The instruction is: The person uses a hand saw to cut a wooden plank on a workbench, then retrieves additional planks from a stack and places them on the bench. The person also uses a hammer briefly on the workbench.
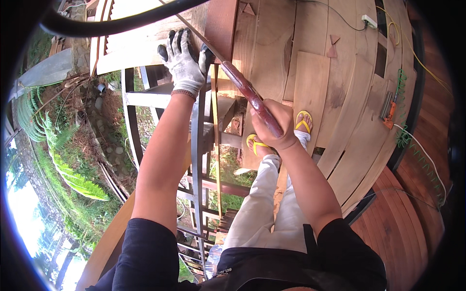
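Note:
My left hand [182, 65], in a pale grey glove with black fingertips, lies with fingers spread on a light board [131, 48], beside a reddish board [222, 36]. My bare right hand [274, 123] is closed around the reddish-brown wooden handle [240, 83] of a saw. Its thin blade [199, 35] slants up to the left over the boards, just right of my left hand; whether it touches them I cannot tell. Below the boards is an open dark metal frame [196, 145].
Loose planks [310, 77] form the deck, with gaps near my feet in yellow flip-flops [303, 123]. At right lie an orange pneumatic tool [388, 116] with a green coiled hose, cords and a white power strip [369, 22]. Ferns [77, 179] and ground show below at left.

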The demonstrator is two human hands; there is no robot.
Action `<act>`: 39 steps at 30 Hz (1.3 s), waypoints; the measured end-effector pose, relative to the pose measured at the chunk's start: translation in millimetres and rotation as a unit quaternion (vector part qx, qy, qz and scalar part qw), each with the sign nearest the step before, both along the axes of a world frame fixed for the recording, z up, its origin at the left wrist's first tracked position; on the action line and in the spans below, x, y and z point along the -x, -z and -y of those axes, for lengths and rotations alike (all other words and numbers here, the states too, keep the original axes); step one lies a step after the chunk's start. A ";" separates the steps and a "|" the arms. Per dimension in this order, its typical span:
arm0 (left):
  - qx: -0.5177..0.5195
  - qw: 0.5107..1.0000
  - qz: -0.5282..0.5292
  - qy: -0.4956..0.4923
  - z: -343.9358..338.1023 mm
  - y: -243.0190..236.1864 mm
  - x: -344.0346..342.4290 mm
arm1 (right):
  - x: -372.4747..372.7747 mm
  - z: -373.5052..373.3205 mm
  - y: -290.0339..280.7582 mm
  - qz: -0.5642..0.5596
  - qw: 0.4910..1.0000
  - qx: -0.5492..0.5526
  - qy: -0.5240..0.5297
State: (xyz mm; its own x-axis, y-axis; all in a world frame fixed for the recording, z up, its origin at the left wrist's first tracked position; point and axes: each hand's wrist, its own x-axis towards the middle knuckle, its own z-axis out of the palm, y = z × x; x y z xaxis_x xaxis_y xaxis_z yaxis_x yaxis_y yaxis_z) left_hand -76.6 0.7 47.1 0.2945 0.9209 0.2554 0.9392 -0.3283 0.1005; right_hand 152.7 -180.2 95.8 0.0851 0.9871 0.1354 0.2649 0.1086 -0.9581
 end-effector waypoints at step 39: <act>0.012 1.000 0.026 -0.010 -2.0 7.1 3.4 | -15.7 34.3 -15.3 -0.010 1.000 -0.007 -0.001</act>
State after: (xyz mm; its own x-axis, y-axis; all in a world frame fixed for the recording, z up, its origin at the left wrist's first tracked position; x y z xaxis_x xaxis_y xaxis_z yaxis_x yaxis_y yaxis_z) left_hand -80.0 2.7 39.9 0.2633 0.9323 0.2478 0.9389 -0.3067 0.1560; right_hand 168.4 -214.5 111.1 0.0855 0.9854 0.1471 0.2459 0.1222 -0.9616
